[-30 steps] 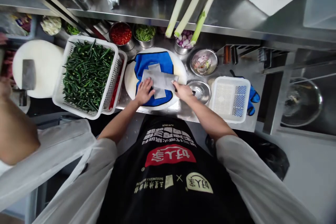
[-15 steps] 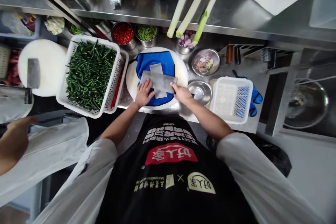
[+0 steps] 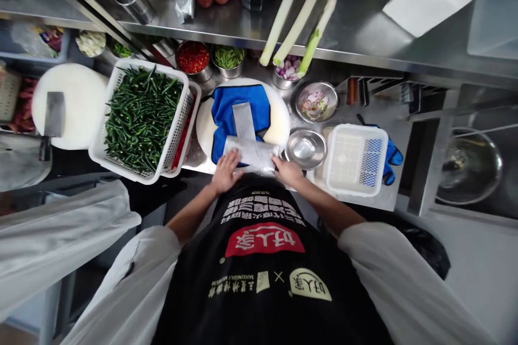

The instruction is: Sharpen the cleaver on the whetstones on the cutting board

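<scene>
The right hand (image 3: 288, 171) is closing around the handle end of the cleaver (image 3: 254, 154); the handle itself is mostly hiding under the grip. The left hand (image 3: 225, 171) is lying with its fingers on the other end of the blade, thumb standing apart, steadying rather than gripping. Beneath, the grey whetstone (image 3: 243, 119) is pointing away from the body, resting on blue cloth (image 3: 261, 98) over a round white cutting board (image 3: 204, 132). The blade is crossing the stone at its near end; whether it is lying flat or tilting slightly, I cannot tell.

A half-second ago the blade was crossing the middle of the stone; now it is sitting closer to the body, leaving the far stretch of stone showing. That is suggesting a pulling stroke reaching its near limit.

The blade's long near side is coming close to the black apron (image 3: 259, 248), so little room is remaining that way. The steel bowl (image 3: 306, 149) is standing just beside the right hand, and the basket of green chilies (image 3: 143, 118) is bounding the left. Open travel is running away from the body, along the stone, toward the bowl of shallots (image 3: 288, 70) and its neighbours beyond the board.
</scene>
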Available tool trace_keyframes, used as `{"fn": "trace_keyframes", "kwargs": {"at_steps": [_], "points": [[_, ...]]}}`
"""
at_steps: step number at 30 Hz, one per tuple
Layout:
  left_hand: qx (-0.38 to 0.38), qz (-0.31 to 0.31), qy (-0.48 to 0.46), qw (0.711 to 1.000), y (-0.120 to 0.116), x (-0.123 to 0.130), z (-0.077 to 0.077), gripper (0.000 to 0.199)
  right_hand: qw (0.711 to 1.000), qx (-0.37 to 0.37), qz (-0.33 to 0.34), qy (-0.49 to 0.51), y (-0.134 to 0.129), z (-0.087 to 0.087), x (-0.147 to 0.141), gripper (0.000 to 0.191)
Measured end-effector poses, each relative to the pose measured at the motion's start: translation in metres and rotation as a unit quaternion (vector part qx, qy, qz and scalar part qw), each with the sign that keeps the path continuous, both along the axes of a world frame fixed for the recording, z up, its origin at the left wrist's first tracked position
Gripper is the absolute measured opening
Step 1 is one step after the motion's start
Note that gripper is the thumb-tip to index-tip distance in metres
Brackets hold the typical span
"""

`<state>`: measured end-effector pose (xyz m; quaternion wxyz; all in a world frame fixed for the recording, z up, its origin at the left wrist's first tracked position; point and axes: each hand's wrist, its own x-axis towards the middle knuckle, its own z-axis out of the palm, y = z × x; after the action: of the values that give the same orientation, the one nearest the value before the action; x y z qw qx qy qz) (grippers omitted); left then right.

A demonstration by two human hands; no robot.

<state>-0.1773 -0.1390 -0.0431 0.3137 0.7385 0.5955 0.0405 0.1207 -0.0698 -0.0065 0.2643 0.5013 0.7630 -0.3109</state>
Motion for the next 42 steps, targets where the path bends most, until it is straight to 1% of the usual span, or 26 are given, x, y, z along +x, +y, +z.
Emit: {"fn": "trace_keyframes", "kwargs": {"at_steps": [1, 2, 3, 6, 8, 9, 10, 13, 14, 15, 16, 17, 19, 21, 22, 24, 26, 27, 28, 30, 32, 33, 35, 36, 38, 42], "points": [[-0.008, -0.004, 0.002, 1.000, -0.012, 0.003, 0.002, 0.071, 1.000, -0.019, 0.003, -0.005, -0.009, 0.000, 0.005, 0.066], [-0.012, -0.002, 0.007, 1.000, -0.017, 0.005, 0.002, 0.071, 1.000, -0.027, 0.005, -0.005, -0.010, -0.001, 0.006, 0.065], [-0.012, 0.006, 0.014, 1.000, -0.012, 0.004, 0.001, 0.071, 1.000, -0.020, 0.005, 0.000, -0.004, -0.003, 0.005, 0.065], [0.002, 0.034, 0.028, 0.999, 0.038, -0.011, -0.008, 0.071, 0.998, 0.043, 0.001, 0.034, 0.041, -0.011, -0.013, 0.070], [0.014, 0.040, 0.025, 0.999, 0.057, -0.017, -0.009, 0.072, 0.997, 0.071, -0.003, 0.043, 0.055, -0.011, -0.021, 0.073], [0.017, 0.032, 0.019, 0.999, 0.053, -0.016, -0.008, 0.072, 0.997, 0.066, -0.001, 0.036, 0.050, -0.009, -0.020, 0.073], [0.017, 0.020, 0.012, 1.000, 0.040, -0.013, -0.006, 0.072, 0.998, 0.053, 0.002, 0.025, 0.038, -0.006, -0.016, 0.072], [0.003, -0.004, 0.002, 1.000, -0.017, 0.004, -0.001, 0.071, 1.000, 0.004, 0.017, -0.006, -0.012, 0.000, 0.005, 0.067], [-0.001, -0.004, 0.002, 1.000, -0.027, 0.007, -0.001, 0.071, 1.000, -0.001, 0.021, -0.008, -0.020, -0.001, 0.008, 0.066], [-0.002, 0.001, 0.004, 1.000, -0.027, 0.007, -0.003, 0.070, 1.000, 0.005, 0.022, -0.006, -0.019, -0.002, 0.008, 0.065], [-0.001, 0.010, 0.004, 1.000, -0.017, 0.004, -0.004, 0.069, 1.000, 0.020, 0.021, -0.002, -0.011, -0.004, 0.004, 0.065], [0.001, 0.021, 0.001, 1.000, 0.001, -0.002, -0.004, 0.067, 0.999, 0.039, 0.017, 0.007, 0.003, -0.006, -0.002, 0.066], [0.019, 0.045, -0.019, 0.999, 0.049, -0.020, 0.003, 0.061, 0.996, 0.079, 0.001, 0.037, 0.039, -0.005, -0.017, 0.064], [0.083, 0.062, -0.061, 0.993, 0.087, -0.033, 0.024, 0.055, 0.991, 0.108, -0.036, 0.074, 0.064, 0.002, -0.020, 0.061], [0.133, 0.072, -0.086, 0.985, 0.095, -0.036, 0.038, 0.052, 0.987, 0.114, -0.063, 0.098, 0.067, 0.007, -0.014, 0.059], [0.241, 0.109, -0.138, 0.954, 0.088, -0.031, 0.066, 0.045, 0.968, 0.114, -0.141, 0.172, 0.052, 0.017, 0.008, 0.056], [0.289, 0.158, -0.185, 0.926, 0.063, -0.012, 0.083, 0.037, 0.924, 0.076, -0.250, 0.279, 0.017, 0.022, 0.035, 0.050], [0.275, 0.165, -0.207, 0.924, 0.050, 0.001, 0.085, 0.034, 0.886, 0.040, -0.313, 0.338, -0.003, 0.023, 0.048, 0.045], [0.234, 0.153, -0.229, 0.932, 0.039, 0.016, 0.083, 0.032, 0.837, -0.006, -0.382, 0.393, -0.023, 0.022, 0.058, 0.041], [0.101, 0.092, -0.262, 0.955, 0.030, 0.050, 0.069, 0.029, 0.708, -0.098, -0.510, 0.478, -0.060, 0.020, 0.070, 0.038], [-0.037, 0.037, -0.283, 0.958, 0.039, 0.087, 0.049, 0.025, 0.573, -0.144, -0.604, 0.535, -0.087, 0.018, 0.075, 0.039], [-0.094, 0.025, -0.288, 0.953, 0.049, 0.107, 0.038, 0.023, 0.517, -0.147, -0.635, 0.554, -0.097, 0.017, 0.077, 0.041], [-0.178, 0.034, -0.276, 0.944, 0.074, 0.147, 0.019, 0.019, 0.438, -0.139, -0.673, 0.579, -0.113, 0.017, 0.082, 0.046], [-0.208, 0.042, -0.261, 0.942, 0.087, 0.167, 0.010, 0.016, 0.411, -0.131, -0.685, 0.587, -0.120, 0.018, 0.086, 0.047], [-0.245, 0.059, -0.225, 0.941, 0.111, 0.208, -0.007, 0.014, 0.378, -0.116, -0.701, 0.594, -0.132, 0.020, 0.096, 0.048], [-0.259, 0.074, -0.173, 0.947, 0.140, 0.275, -0.039, 0.018, 0.355, -0.070, -0.723, 0.588, -0.162, 0.026, 0.117, 0.046]]}}
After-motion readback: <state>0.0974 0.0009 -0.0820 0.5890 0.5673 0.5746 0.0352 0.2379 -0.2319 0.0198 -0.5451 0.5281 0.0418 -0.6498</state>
